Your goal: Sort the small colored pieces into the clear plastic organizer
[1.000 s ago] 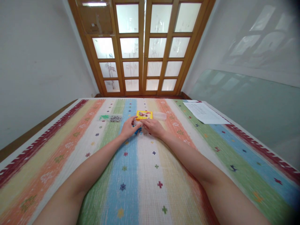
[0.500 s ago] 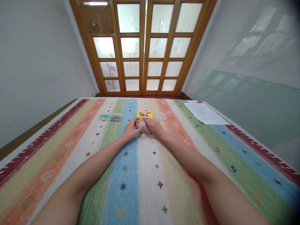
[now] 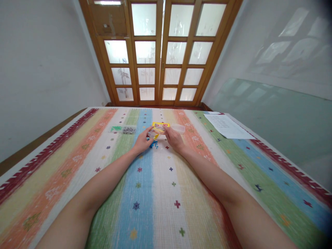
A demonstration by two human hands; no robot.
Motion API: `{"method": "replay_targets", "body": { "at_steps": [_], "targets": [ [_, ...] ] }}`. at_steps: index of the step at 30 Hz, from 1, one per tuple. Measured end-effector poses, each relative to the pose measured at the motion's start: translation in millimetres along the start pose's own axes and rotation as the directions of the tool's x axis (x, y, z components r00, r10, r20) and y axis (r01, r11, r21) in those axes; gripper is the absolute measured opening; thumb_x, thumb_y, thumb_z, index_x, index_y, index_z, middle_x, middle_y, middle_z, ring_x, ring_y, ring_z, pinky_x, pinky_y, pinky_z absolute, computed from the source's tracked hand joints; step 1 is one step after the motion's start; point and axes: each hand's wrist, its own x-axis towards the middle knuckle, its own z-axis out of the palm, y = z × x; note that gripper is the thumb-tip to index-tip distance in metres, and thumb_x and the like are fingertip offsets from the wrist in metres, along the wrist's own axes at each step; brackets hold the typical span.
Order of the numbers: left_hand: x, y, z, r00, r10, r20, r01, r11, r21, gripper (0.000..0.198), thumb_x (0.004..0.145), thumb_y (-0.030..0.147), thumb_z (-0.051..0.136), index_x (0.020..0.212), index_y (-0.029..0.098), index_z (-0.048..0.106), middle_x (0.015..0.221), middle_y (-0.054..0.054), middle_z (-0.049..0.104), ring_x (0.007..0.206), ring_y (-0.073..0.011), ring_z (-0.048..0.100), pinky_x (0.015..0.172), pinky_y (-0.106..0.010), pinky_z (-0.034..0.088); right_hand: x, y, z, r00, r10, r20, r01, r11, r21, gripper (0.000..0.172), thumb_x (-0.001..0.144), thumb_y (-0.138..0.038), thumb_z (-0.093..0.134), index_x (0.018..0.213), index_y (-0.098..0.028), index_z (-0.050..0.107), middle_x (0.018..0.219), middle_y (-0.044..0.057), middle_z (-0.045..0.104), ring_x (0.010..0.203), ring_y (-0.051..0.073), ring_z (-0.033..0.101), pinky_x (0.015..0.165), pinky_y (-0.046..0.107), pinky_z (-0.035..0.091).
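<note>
A small clear plastic container is tilted between my two hands, above the tablecloth. My left hand grips its left side, thumb below and fingers above. My right hand has its fingertips closed at its right side. Just under the container, near my left thumb, a loose heap of small blue pieces lies on the cloth. Directly behind it is a yellow printed box, partly covered by the container.
To the left lies a clear divided case with green pieces and dark pieces in separate sections. Another clear plastic box or lid rests to the right. Printed paper sheets lie at the far right on the striped tablecloth.
The clear container has been tipped and raised slightly between my hands. My right hand has shifted a little to the right, and more blue pieces now show on the cloth.
</note>
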Motion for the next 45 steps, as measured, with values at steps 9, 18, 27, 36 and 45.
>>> {"method": "replay_targets", "body": {
  "at_steps": [9,18,27,36,45],
  "targets": [
    [-1,5,-13.7,0.981,0.194,0.023,-0.192,0.937,0.293,0.066,0.086,0.007,0.053,0.149,0.024,0.049,0.142,-0.008,0.061,0.129,-0.0232,0.058,0.113,-0.044,0.047,2,-4,-2,0.998,-0.041,0.037,0.038,0.996,0.074,0.049,0.101,-0.016,0.039,0.150,-0.021,0.046,0.132,0.012,0.069,0.112,0.023,0.070,0.100,0.041,0.058],
    [-1,2,-19.0,0.920,0.388,0.060,-0.373,0.819,0.436,0.074,0.085,-0.001,0.046,0.154,0.027,0.044,0.143,-0.008,0.058,0.133,-0.0221,0.055,0.115,-0.042,0.048,1,-5,-7,0.998,-0.053,0.032,0.047,0.987,0.153,0.047,0.099,-0.018,0.042,0.145,-0.023,0.050,0.135,0.009,0.067,0.121,0.022,0.067,0.104,0.041,0.056],
    [-1,3,-20.5,0.932,0.358,0.051,-0.342,0.826,0.448,0.071,0.086,-0.001,0.044,0.152,0.027,0.047,0.145,-0.008,0.058,0.136,-0.0218,0.054,0.118,-0.043,0.045,5,-11,-12,0.996,-0.073,0.048,0.065,0.986,0.156,0.043,0.100,-0.017,0.038,0.140,-0.022,0.053,0.137,0.011,0.066,0.126,0.021,0.063,0.106,0.041,0.054],
    [1,8,-26.4,0.962,0.273,0.016,-0.259,0.892,0.369,0.070,0.085,0.000,0.044,0.150,0.026,0.050,0.144,-0.008,0.058,0.134,-0.0212,0.054,0.117,-0.040,0.045,5,-12,-9,0.989,-0.113,0.093,0.103,0.990,0.100,0.035,0.104,-0.023,0.040,0.134,-0.021,0.059,0.128,0.012,0.069,0.120,0.023,0.066,0.101,0.040,0.056],
    [1,3,-4.1,0.996,-0.024,-0.088,0.019,0.998,-0.058,0.067,0.087,0.019,0.062,0.152,0.022,0.046,0.137,-0.011,0.062,0.105,-0.0198,0.069,0.095,-0.038,0.058,6,-15,-14,0.986,-0.113,0.118,0.103,0.990,0.093,0.044,0.105,-0.037,0.050,0.146,-0.022,0.049,0.143,0.015,0.059,0.133,0.027,0.057,0.107,0.045,0.053]
  ]
}}
